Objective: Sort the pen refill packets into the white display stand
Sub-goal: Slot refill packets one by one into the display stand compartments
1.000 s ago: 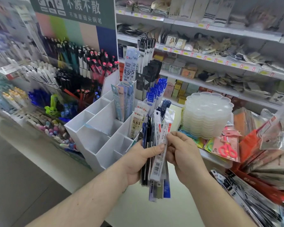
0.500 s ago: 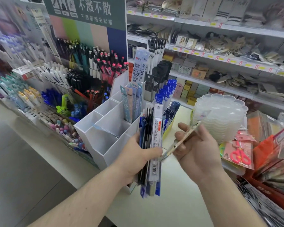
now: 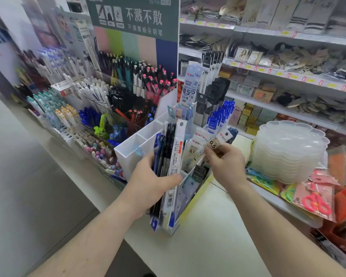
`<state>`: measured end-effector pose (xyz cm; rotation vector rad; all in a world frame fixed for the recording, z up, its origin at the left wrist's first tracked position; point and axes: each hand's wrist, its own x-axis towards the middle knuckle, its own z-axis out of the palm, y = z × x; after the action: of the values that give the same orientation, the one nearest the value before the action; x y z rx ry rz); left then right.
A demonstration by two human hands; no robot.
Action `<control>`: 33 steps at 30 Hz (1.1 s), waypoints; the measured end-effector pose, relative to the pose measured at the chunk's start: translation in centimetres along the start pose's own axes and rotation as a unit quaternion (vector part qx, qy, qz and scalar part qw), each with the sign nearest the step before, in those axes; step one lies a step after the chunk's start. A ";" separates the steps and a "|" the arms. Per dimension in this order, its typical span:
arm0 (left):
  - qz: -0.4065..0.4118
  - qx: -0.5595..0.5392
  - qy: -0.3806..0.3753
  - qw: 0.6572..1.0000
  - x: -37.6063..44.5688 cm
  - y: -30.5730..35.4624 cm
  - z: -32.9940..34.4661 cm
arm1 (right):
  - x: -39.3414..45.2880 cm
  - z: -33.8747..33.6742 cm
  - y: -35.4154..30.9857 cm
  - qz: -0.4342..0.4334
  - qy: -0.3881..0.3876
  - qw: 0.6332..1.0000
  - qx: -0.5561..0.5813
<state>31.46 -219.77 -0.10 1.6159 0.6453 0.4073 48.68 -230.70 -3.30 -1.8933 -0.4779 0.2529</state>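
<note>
White counter (image 3: 218, 226) bears white display stand (image 3: 128, 154).

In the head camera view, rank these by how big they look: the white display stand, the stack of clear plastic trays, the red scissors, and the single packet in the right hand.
1. White display stand and stack of clear trays: similar, and hands hide part of the stand, so unranked.
2. Red scissors.
3. Single packet in the right hand, mostly covered.

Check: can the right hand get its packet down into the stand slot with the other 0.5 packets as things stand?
Probably yes. The right hand pinches the single 0.5 refill packet just above the matching packets in the white display stand. The left hand keeps its bundle off to the side, leaving the slot open.
</note>
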 end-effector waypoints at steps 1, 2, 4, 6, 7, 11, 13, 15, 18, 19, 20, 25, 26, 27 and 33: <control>0.001 -0.003 0.002 1.000 -0.1 -0.1 -0.2 | 0.4 0.6 0.4 -0.005 -0.001 1.000 -0.030; 0.002 -0.005 0.002 1.000 -0.1 -0.1 -0.3 | 0.8 1.2 0.7 -0.009 -0.010 0.998 -0.065; 0.003 -0.008 -0.001 1.000 -0.3 0.0 -0.4 | 1.5 2.3 1.4 -0.019 -0.049 0.988 -0.147; 0.005 -0.009 -0.003 1.000 -0.4 0.1 -0.4 | 1.8 3.0 1.5 -0.032 -0.086 0.969 -0.230; 0.005 -0.010 -0.004 1.000 -0.4 0.1 -0.3 | 2.1 3.3 1.4 -0.033 -0.094 0.963 -0.252; -0.002 -0.022 -0.012 1.000 -0.4 0.2 -0.2 | 3.3 3.5 1.1 -0.018 -0.119 0.948 -0.293; -0.008 -0.040 -0.024 0.999 -0.3 0.4 -0.1 | 3.3 3.2 1.0 -0.001 -0.132 0.945 -0.301; -0.016 -0.056 -0.044 0.997 -0.1 0.4 -0.1 | 2.7 2.4 0.3 0.008 -0.112 0.952 -0.286; -0.030 -0.076 -0.070 0.994 0.2 0.5 0.2 | 0.8 0.4 -1.7 0.005 -0.021 0.992 -0.125; -0.034 -0.087 -0.079 0.993 0.3 0.5 0.3 | -0.2 -0.4 -2.7 0.010 -0.011 0.999 -0.038; -0.040 -0.098 -0.085 0.991 0.5 0.4 0.5 | -1.2 -1.1 -3.7 0.019 -0.021 0.999 0.038; -0.034 -0.122 -0.137 0.982 1.2 0.0 2.5 | -4.9 -2.2 -5.5 0.044 -0.138 0.987 0.065; -0.036 -0.131 -0.154 0.979 1.3 -0.1 3.1 | -5.1 -2.2 -5.2 0.051 -0.138 0.988 0.054; -0.045 -0.148 -0.167 0.974 1.3 -0.3 3.5 | -5.1 -2.4 -5.0 0.060 -0.134 0.988 0.048; -0.104 -0.213 -0.204 0.950 1.9 -1.1 5.3 | -5.8 -4.5 -3.7 0.097 -0.077 0.987 0.101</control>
<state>35.95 -222.72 -2.18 1.1547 0.3710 0.0418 44.50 -235.92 1.43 -1.7287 -0.3550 0.5594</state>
